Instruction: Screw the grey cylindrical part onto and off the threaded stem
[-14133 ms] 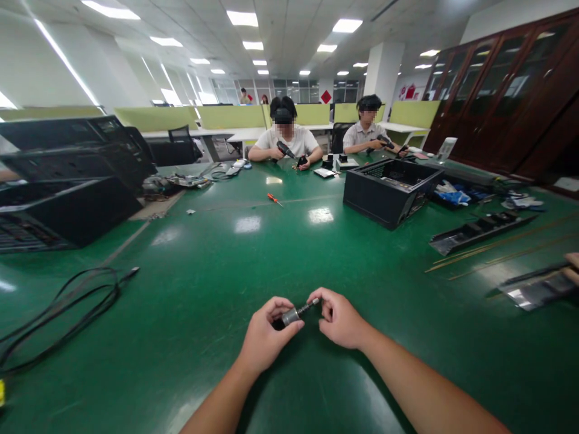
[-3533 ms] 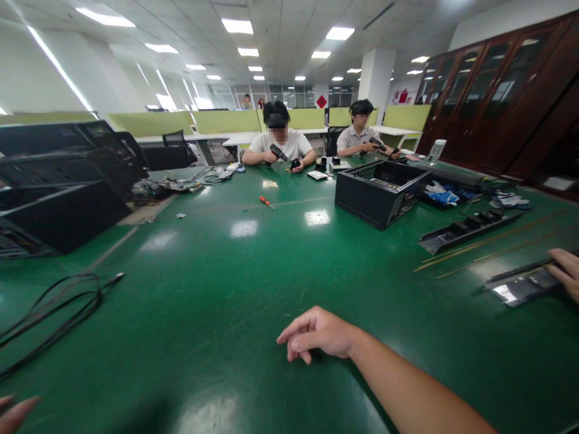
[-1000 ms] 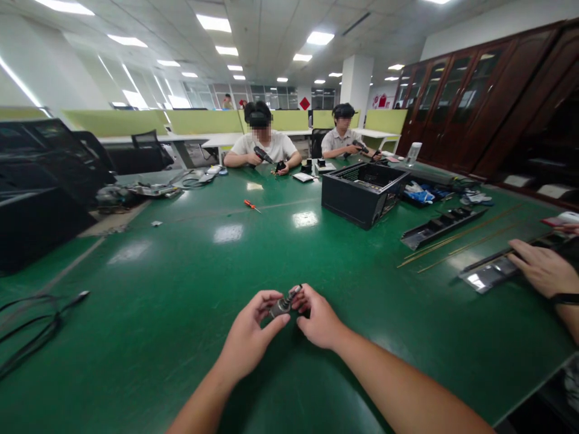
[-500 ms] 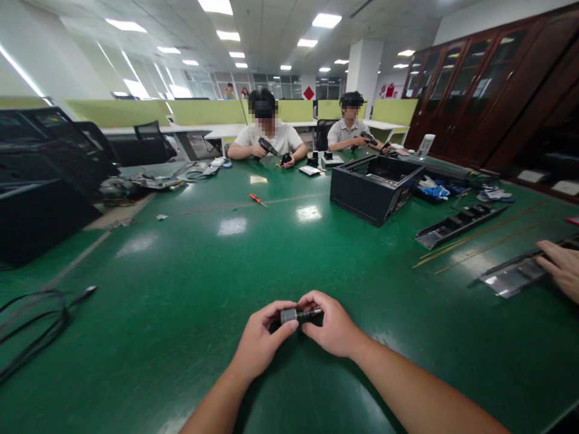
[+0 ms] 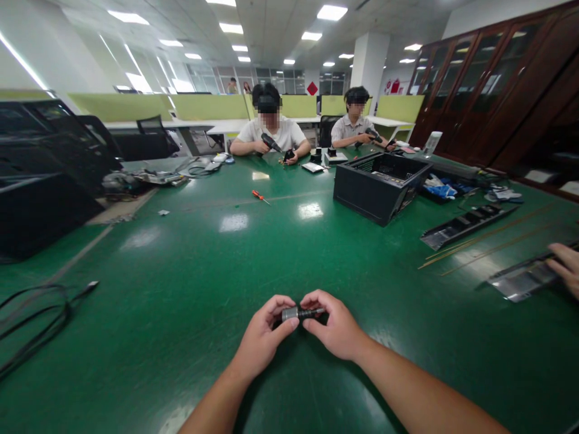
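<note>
Just above the green table, near its front, a small metal shaft-like part lies level between my hands. It has a thick grey cylinder at the left, dark ribbed rings in the middle and a thin tip at the right. My left hand grips the thick end between thumb and fingers. Around the thin end, the thumb and curled fingers of my right hand close from the other side, partly hiding the tip.
A black computer case stands at the back right. Beyond it two people work with power drills. An orange screwdriver lies mid-table. Black cables are at left. At right, another person's hand touches a metal channel near thin rods.
The view has shifted slightly, moving the background a little to the right. Both my hands stay on the metal part with hardly any movement. The other person's hand remains at the metal channel.
</note>
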`<state>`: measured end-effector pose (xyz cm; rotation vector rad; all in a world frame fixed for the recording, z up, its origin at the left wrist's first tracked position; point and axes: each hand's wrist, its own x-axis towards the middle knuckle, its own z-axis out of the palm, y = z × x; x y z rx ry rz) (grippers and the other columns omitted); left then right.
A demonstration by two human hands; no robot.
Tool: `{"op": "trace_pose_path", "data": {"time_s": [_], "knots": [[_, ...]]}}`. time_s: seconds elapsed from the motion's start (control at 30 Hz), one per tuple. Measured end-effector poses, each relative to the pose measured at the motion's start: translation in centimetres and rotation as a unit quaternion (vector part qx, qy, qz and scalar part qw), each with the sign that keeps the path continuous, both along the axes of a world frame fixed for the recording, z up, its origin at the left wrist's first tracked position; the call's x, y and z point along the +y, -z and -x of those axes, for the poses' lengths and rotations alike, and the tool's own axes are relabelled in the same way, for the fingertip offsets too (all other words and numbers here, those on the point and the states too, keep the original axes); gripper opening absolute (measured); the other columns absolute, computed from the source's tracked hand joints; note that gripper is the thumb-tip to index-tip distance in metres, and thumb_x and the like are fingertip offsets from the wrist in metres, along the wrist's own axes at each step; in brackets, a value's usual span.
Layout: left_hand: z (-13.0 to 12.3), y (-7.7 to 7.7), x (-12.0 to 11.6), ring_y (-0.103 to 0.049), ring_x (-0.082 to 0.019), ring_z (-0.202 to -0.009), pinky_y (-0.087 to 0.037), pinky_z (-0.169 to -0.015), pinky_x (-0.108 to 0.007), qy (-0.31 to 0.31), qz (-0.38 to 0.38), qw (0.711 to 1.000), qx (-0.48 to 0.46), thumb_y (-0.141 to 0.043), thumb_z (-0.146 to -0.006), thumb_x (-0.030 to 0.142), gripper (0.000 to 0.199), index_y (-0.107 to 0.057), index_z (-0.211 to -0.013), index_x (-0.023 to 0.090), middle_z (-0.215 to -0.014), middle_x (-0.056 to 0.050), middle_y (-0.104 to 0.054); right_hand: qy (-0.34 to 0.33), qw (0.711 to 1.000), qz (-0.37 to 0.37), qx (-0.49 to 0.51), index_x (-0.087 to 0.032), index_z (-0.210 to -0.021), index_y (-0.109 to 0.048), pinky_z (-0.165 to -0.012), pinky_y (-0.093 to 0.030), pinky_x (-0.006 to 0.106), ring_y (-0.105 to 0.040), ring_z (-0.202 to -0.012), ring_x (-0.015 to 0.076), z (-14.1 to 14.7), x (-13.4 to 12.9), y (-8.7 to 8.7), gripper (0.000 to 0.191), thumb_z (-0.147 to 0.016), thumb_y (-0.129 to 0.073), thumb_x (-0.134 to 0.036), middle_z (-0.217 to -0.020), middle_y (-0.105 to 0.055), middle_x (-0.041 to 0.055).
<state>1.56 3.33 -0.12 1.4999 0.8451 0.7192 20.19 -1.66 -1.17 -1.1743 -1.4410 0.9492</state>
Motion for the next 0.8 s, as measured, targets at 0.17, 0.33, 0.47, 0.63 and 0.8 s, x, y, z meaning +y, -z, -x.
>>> {"op": "trace_pose_path", "data": {"time_s": [0.17,0.33,0.47,0.63,0.8], "knots": [[-0.06,-0.2,-0.07,-0.055,-0.017,-0.086,-0.04,-0.079,-0.027,0.0,-0.008,1.0,0.006,-0.071,-0.083,0.035,0.028,-0.059,-0.102,0.019,-0.091,-0.002,-0.06,0.008,0.999,-0.001,-0.034,-0.021,-0.089,-0.067,-0.075,-0.045,0.027,-0.06,-0.082,0.0161,-0.08,-0.04,-0.43,0.014,-0.078,-0.065,-0.012,-0.088,-0.064,0.0001],[-0.17,-0.38,-0.21,-0.054,-0.018,-0.086,-0.04,-0.079,-0.028,0.004,-0.009,1.0,0.009,-0.071,-0.082,0.035,0.029,-0.059,-0.101,0.018,-0.091,-0.003,-0.06,0.012,0.999,-0.002,-0.036,-0.02,-0.088,-0.067,-0.073,-0.044,0.027,-0.059,-0.08,0.0158,-0.16,-0.1,-0.39,0.013,-0.077,-0.068,-0.014,-0.087,-0.064,0.0004],[-0.19,-0.28,-0.22,-0.054,-0.018,-0.085,-0.04,-0.078,-0.028,0.002,-0.011,1.0,0.009,-0.072,-0.082,0.035,0.028,-0.059,-0.1,0.018,-0.09,-0.003,-0.06,0.013,0.999,0.008,-0.039,-0.019,-0.085,-0.068,-0.072,-0.044,0.026,-0.059,-0.08,0.0154,-0.09,-0.12,-0.28,0.005,-0.08,-0.067,-0.018,-0.085,-0.064,0.0009],[-0.13,-0.08,-0.13,-0.054,-0.017,-0.085,-0.041,-0.079,-0.028,0.005,-0.007,1.0,0.01,-0.072,-0.082,0.035,0.027,-0.059,-0.1,0.018,-0.09,-0.002,-0.061,0.016,0.998,0.026,-0.053,-0.018,-0.082,-0.069,-0.068,-0.042,0.025,-0.057,-0.074,0.0142,-0.08,-0.11,-0.37,0.004,-0.083,-0.066,-0.022,-0.08,-0.062,0.0001],[-0.16,-0.21,-0.2,-0.055,-0.017,-0.086,-0.041,-0.079,-0.028,0.001,-0.012,1.0,0.016,-0.071,-0.082,0.035,0.027,-0.06,-0.101,0.018,-0.09,-0.002,-0.061,0.017,0.997,0.032,-0.061,-0.018,-0.082,-0.069,-0.066,-0.041,0.024,-0.057,-0.073,0.0136,-0.13,-0.07,-0.47,0.006,-0.084,-0.066,-0.023,-0.078,-0.062,-0.0006]]}}
